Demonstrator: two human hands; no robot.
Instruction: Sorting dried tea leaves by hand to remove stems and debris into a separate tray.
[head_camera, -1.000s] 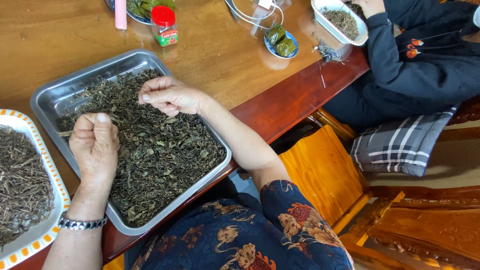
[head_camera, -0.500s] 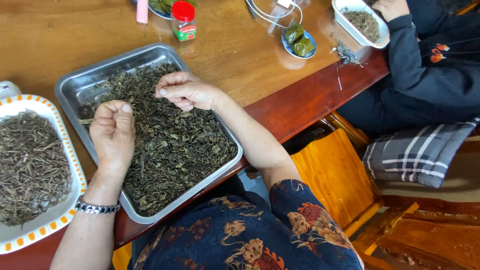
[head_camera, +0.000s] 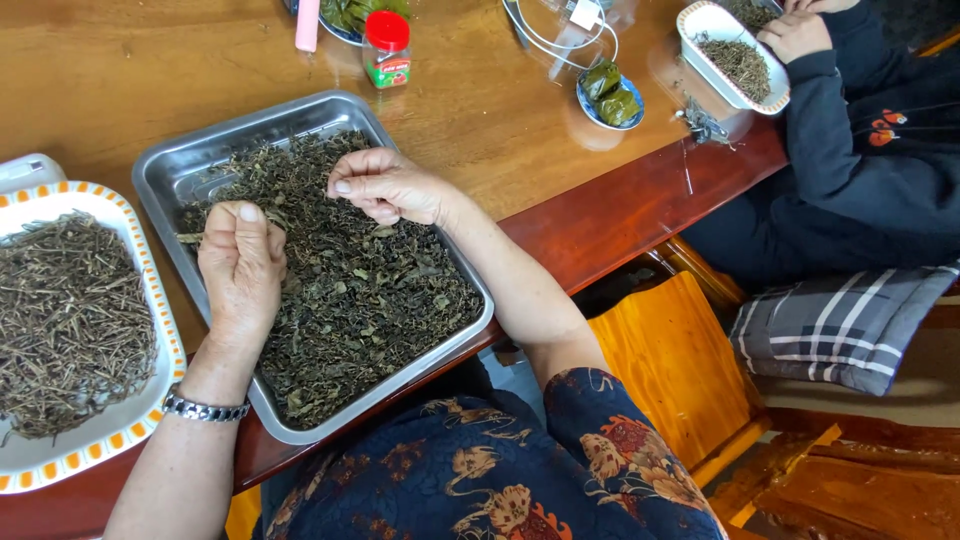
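The heap of dark green dried leaves (head_camera: 350, 290) fills the shallow rectangular steel tray (head_camera: 175, 170), which sits slantwise on the brown wooden bench (head_camera: 480, 110), its long axis running from the far left corner toward the near right edge. Both hands hover over the far half of the heap, so the leaves lie directly beneath the fingers and, for the bulk of them, nearer the body. The right hand (head_camera: 385, 185) is above the middle of the tray, knuckles up, its fingers pressed together with the thumb tucked under as if pinching a small bit of leaf; what it grips is too small to tell. The left hand (head_camera: 240, 265) is at the left side of the heap, curled into a loose fist, thumb laid on top; a thin stalk seems to poke out leftward from it. Of the two, the left one sits lower and closer to the leaves. A metal bracelet (head_camera: 205, 408) circles that wrist. Just beside the steel tray on the left stands a white tray with an orange-checked rim (head_camera: 150, 400), holding brown dried stalks (head_camera: 70, 320). Across the bench another person's hand (head_camera: 795, 35) rests at a small white dish (head_camera: 700, 40) of similar stalks
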